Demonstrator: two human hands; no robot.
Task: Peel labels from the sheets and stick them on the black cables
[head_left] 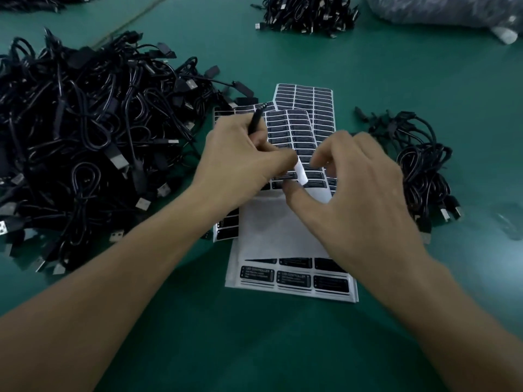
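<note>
Several white label sheets [304,108] printed with black labels lie overlapping on the green table. My left hand [240,162] grips a black cable end [256,121] that sticks up past my fingers, and its fingertips hold a curled white label strip [301,172]. My right hand [356,199] hovers just right of the strip with its fingers curled and thumb out, blurred; whether it touches the strip is unclear. A large heap of black cables [85,137] lies to the left.
A smaller bunch of black cables [421,168] lies to the right of the sheets. Another cable pile [305,12] sits at the far edge, with a plastic bag [452,9] at the top right. The green table [254,335] shows in front.
</note>
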